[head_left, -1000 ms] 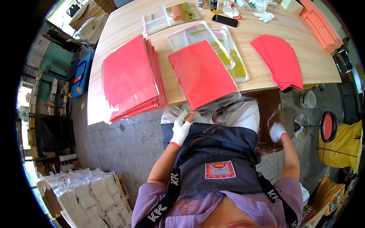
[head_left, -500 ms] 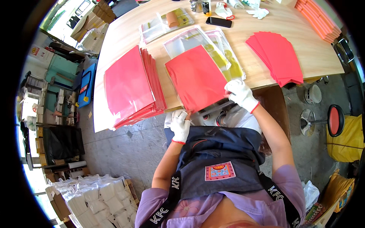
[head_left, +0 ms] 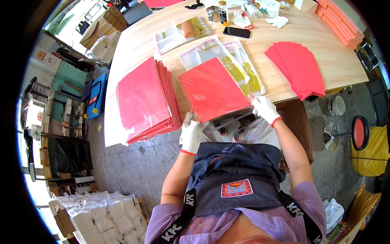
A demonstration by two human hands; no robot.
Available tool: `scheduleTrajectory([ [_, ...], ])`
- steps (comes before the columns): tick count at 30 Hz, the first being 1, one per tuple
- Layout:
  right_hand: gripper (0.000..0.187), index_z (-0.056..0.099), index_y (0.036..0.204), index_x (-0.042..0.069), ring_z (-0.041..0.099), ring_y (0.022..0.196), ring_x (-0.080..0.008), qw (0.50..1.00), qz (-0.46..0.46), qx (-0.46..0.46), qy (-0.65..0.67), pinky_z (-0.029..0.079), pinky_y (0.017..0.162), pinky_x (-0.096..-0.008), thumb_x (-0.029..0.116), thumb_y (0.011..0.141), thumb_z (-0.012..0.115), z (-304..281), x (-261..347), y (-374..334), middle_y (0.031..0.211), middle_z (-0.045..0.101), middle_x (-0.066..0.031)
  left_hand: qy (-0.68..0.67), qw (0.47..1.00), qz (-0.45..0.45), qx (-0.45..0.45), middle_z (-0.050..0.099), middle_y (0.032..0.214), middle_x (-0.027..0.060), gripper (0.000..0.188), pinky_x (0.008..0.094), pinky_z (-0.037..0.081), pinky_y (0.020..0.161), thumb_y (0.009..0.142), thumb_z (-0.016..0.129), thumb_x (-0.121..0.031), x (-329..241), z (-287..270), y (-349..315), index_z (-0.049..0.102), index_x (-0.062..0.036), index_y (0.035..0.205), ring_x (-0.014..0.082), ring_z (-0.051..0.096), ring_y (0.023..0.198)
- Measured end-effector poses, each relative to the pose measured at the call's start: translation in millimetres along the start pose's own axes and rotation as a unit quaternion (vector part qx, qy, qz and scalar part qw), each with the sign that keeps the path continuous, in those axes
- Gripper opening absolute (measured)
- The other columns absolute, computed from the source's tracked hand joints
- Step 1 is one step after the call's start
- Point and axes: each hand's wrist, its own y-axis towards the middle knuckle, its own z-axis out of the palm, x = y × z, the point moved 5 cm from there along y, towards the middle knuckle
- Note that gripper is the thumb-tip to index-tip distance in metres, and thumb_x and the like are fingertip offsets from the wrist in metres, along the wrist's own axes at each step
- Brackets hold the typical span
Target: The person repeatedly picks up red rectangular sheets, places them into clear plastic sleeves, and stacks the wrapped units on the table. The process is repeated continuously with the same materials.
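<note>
A red sheet in a clear plastic sleeve (head_left: 215, 88) lies at the table's front edge, its near side reaching over it. My left hand (head_left: 191, 132), in a white glove with bare fingertips, is closed on the near-left corner. At the near-right corner my right hand (head_left: 265, 110), gloved the same way, pinches the sleeve between thumb and fingers. Under the far side of the sheet lie clear plastic sleeves (head_left: 203, 51) with olive-yellow patches. A thick stack of sleeved red sheets (head_left: 142, 97) stands just left of my left hand.
Fanned loose red sheets (head_left: 298, 69) lie on the right of the table (head_left: 345, 67). More clear sleeves (head_left: 166, 40) with a brown roll lie farther back, near a black phone (head_left: 237, 32) and a jar (head_left: 223, 13). A round stool (head_left: 360, 133) stands at right.
My left hand has shifted slightly up and left along the sleeve's near-left corner. My right hand keeps its hold at the other corner. The whole view has moved a little.
</note>
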Motion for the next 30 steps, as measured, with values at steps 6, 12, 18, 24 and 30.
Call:
scheduleTrajectory([
  [6,0.023,0.053,0.107,0.007,0.047,0.045,-0.0042,0.892,0.154,0.116,0.410,0.029,0.034,-0.0150,0.010,0.089,0.039,43,-9,4,0.068,0.055,-0.0030,0.256,0.957,0.123,0.059,0.051,0.091,-0.0037,0.049,0.0195,0.039,0.073,0.082,0.057,-0.003,-91,73,-25,0.045,-0.0020,0.129,0.0058,0.046,0.079],
  [12,0.034,0.050,0.122,0.005,0.053,0.052,-0.0032,0.872,-0.042,0.239,0.426,0.035,0.040,-0.0163,0.020,0.091,0.052,110,121,-5,0.078,0.060,-0.0013,0.269,0.898,0.327,-0.118,0.051,0.088,-0.0006,0.035,0.0200,0.039,0.066,0.084,0.047,-0.001,-196,-2,-77,0.051,0.0016,0.119,0.0062,0.045,0.074],
  [18,0.035,0.061,0.074,0.004,0.057,0.053,-0.0146,0.938,-0.251,0.219,0.095,0.043,0.050,-0.0287,0.036,0.086,0.053,163,213,-13,0.060,0.058,-0.0071,0.669,0.640,0.263,-0.273,0.054,0.115,0.0105,0.040,0.0316,0.044,0.085,0.086,0.044,-0.004,-233,-123,-63,0.047,-0.0006,0.126,0.0204,0.054,0.100],
  [24,0.026,0.058,0.098,0.006,0.053,0.052,-0.0075,0.892,-0.149,0.240,0.352,0.042,0.046,-0.0199,0.031,0.091,0.052,119,134,-10,0.067,0.062,-0.0021,0.324,0.761,0.406,-0.389,0.032,0.140,0.0160,0.046,0.0367,0.031,0.103,0.091,0.041,-0.009,-182,-166,-89,0.033,0.0011,0.135,0.0257,0.036,0.127],
  [30,0.022,0.052,0.106,0.006,0.054,0.056,-0.0116,0.899,-0.046,-0.276,0.338,0.046,0.048,-0.0220,0.008,0.086,0.043,-73,-45,-22,0.081,0.059,-0.0064,0.531,0.657,0.501,-0.186,0.031,0.140,0.0191,0.054,0.0451,0.028,0.105,0.084,0.049,-0.005,-61,-90,-110,0.032,0.0020,0.134,0.0353,0.030,0.129],
])
